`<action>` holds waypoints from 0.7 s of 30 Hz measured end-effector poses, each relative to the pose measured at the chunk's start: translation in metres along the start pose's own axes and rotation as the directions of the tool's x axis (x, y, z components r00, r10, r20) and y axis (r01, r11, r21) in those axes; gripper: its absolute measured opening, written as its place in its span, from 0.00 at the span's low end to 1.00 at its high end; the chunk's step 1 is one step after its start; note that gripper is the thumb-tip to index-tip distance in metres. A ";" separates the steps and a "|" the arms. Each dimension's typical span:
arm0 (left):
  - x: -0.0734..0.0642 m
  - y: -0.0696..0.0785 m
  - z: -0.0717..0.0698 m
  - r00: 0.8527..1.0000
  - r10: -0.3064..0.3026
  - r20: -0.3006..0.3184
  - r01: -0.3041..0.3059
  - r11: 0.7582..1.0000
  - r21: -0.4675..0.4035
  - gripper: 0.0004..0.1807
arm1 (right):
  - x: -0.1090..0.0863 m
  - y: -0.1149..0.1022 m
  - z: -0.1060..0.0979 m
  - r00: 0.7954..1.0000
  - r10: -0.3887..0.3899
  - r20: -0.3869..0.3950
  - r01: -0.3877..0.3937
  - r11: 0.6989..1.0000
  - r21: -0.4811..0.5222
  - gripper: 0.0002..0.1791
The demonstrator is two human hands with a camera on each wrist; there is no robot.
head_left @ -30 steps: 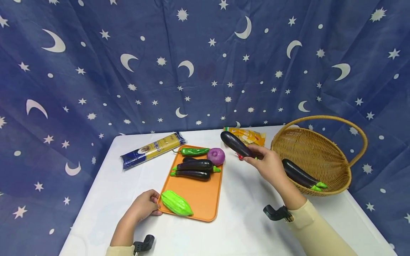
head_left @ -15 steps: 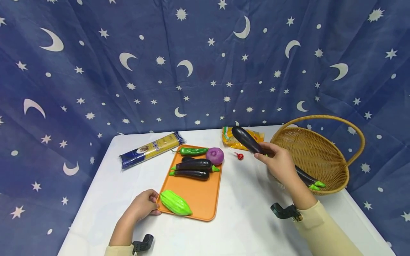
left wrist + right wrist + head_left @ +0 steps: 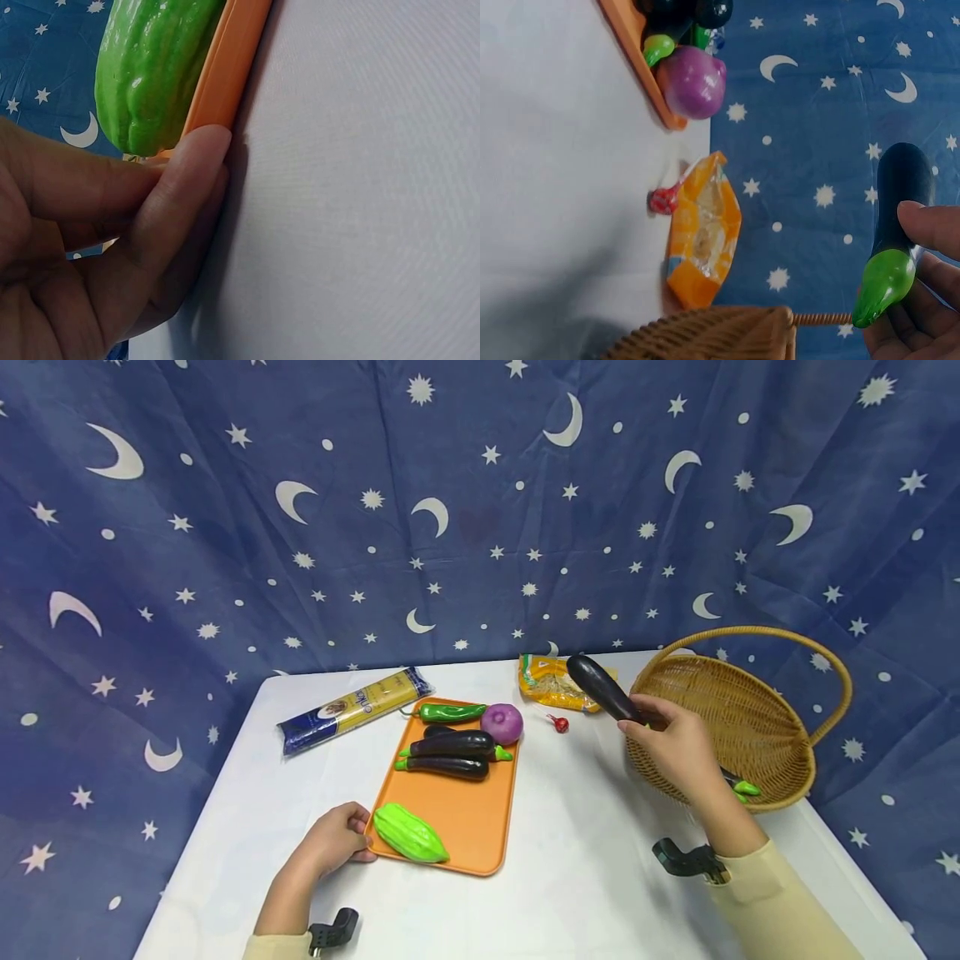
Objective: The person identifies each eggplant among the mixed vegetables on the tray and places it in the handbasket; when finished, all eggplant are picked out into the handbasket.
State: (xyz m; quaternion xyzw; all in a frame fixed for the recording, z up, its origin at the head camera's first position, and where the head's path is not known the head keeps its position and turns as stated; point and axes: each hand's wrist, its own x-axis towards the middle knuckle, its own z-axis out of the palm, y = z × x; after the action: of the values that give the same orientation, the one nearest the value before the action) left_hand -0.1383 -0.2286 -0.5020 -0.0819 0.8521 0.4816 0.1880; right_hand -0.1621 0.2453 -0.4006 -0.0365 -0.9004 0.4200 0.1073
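1 eggplant (image 3: 600, 685) in right fingers (image 3: 656, 704) | left fingers (image 3: 176, 187) pinch tray (image 3: 465, 814) corner

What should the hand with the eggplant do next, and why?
I think the right hand should carry the eggplant a little farther right, over the basket. In the last second it has moved away from the orange tray and closer to the basket, where green stems already show inside.
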 end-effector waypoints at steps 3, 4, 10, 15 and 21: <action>0.000 0.000 0.001 1.000 -0.003 0.000 0.003 1.000 0.002 0.17 | -0.002 0.005 -0.005 1.000 -0.006 -0.011 0.006 1.000 0.005 0.25; 0.000 0.000 0.001 1.000 -0.002 0.000 0.002 1.000 0.002 0.17 | -0.003 0.007 -0.007 1.000 -0.008 -0.015 0.008 1.000 0.005 0.25; 0.000 0.000 0.001 1.000 0.003 0.000 -0.003 1.000 -0.009 0.17 | -0.008 0.020 -0.017 0.999 -0.001 -0.044 -0.001 0.999 -0.045 0.27; 0.000 0.001 0.000 1.000 0.004 0.000 -0.004 1.000 -0.015 0.16 | -0.011 0.027 -0.024 0.999 0.011 -0.050 -0.014 0.999 -0.047 0.28; 0.000 0.002 0.000 1.000 0.002 0.005 -0.002 1.000 -0.006 0.17 | -0.013 0.036 -0.030 0.997 0.028 -0.066 -0.032 0.997 -0.064 0.29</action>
State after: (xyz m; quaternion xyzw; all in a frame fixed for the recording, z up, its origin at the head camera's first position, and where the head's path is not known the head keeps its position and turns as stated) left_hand -0.1386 -0.2279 -0.5007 -0.0804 0.8502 0.4847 0.1892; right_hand -0.1431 0.2891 -0.4112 -0.0672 -0.9090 0.3907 0.1289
